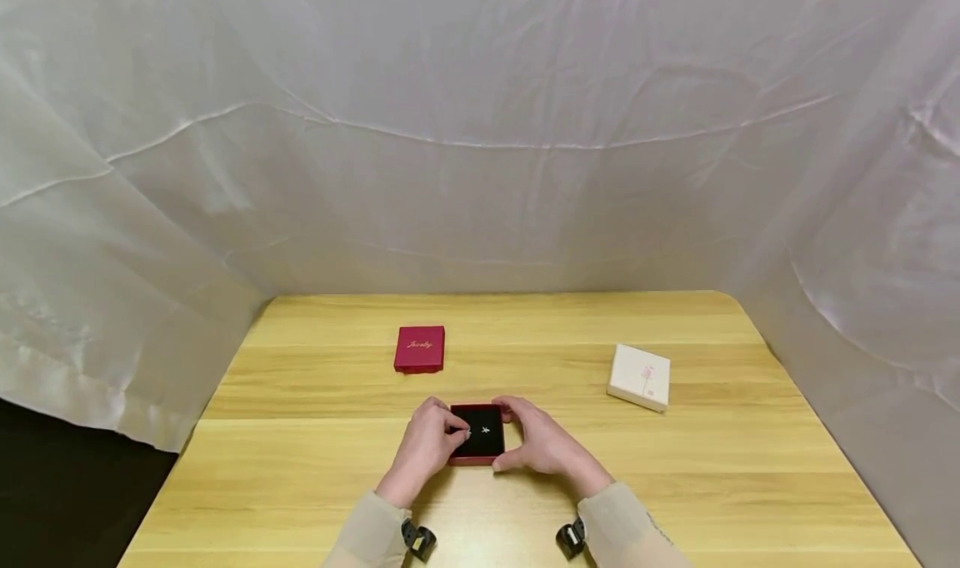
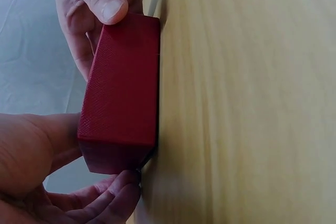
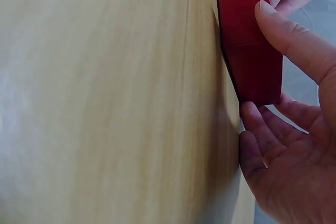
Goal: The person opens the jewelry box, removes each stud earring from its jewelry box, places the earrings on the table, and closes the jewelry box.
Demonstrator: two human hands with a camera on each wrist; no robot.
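Note:
A red jewelry box (image 1: 472,460) with a black insert stands on the table between my hands, its lid off. My left hand (image 1: 426,445) reaches over its left side, thumb and index fingertip pinching a small silver earring at the insert. To the right of those fingertips, a star-shaped silver earring (image 1: 486,430) sits on the black insert. My right hand (image 1: 542,441) grips the box from the right, thumb on the front wall and fingers round the far corner. In the left wrist view the box's red side (image 2: 123,82) hides the insert, with the right thumb (image 2: 109,8) against it.
Farther back and left on the wooden table (image 1: 540,335) lies a dark red lid (image 1: 420,347) with gold "Jewelry" lettering. At the right is a white box (image 1: 639,376) with a pink flower print. Pale cloth (image 1: 480,193) hangs behind the table and on both sides.

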